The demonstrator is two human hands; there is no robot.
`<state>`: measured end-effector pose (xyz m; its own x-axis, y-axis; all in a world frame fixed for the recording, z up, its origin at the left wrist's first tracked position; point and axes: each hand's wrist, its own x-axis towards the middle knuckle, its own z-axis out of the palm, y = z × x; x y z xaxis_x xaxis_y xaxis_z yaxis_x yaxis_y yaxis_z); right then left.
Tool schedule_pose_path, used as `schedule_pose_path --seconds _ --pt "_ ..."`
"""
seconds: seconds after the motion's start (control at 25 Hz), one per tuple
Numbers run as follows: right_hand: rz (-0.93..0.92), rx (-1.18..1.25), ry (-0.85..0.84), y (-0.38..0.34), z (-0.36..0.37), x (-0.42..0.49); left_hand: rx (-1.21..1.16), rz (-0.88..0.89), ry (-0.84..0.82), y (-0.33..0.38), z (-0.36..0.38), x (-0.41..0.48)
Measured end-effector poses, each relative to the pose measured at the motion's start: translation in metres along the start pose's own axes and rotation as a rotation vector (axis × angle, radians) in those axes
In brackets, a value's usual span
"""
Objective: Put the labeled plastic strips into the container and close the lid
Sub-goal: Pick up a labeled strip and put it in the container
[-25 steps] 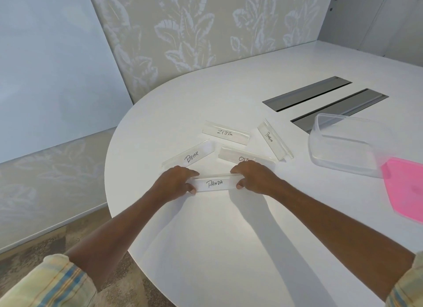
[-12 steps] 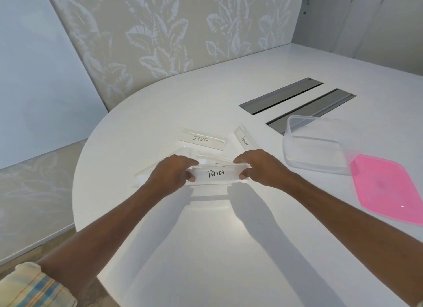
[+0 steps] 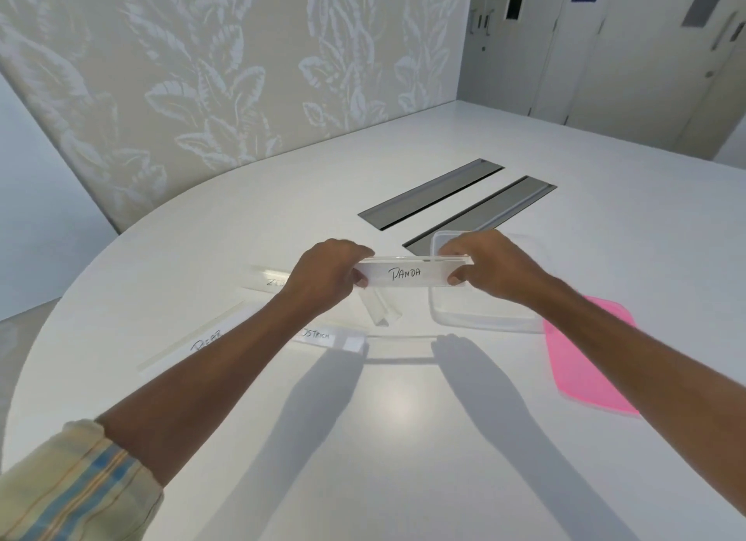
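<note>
Head view, largest item first. Table [image 3: 395, 439]: white, bearing all items. Lid [image 3: 589, 355]: pink, flat, beside the container, not yet fitted. Container [image 3: 484, 318]: clear, open, no strip visible inside. Panda strip [image 3: 407, 276]: lifted level, part over the container rim. Left hand [image 3: 327, 274] and right hand [image 3: 484, 268]: each pinches 1 end between thumb and fingers. 4 further strips lie on the table. Risk, as judged: the strip looks nearly as long as the container, so a skewed lowering could snag the rim or tip the light tub.
</note>
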<state>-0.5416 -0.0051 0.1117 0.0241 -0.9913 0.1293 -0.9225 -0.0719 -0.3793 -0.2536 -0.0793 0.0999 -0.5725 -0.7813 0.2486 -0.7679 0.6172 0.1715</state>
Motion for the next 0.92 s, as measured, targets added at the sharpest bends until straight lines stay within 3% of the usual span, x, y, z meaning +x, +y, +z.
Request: schedule_pose_path --seconds 0.28,0.92 --pt "0.078 -0.075 0.042 0.084 -0.046 0.019 -0.012 0.092 -0.007 0.067 0.019 0.086" --pt "0.138 -0.314 -0.185 0.172 -0.034 0.059 0.132 0.107 -0.261 0.12 0.097 0.187"
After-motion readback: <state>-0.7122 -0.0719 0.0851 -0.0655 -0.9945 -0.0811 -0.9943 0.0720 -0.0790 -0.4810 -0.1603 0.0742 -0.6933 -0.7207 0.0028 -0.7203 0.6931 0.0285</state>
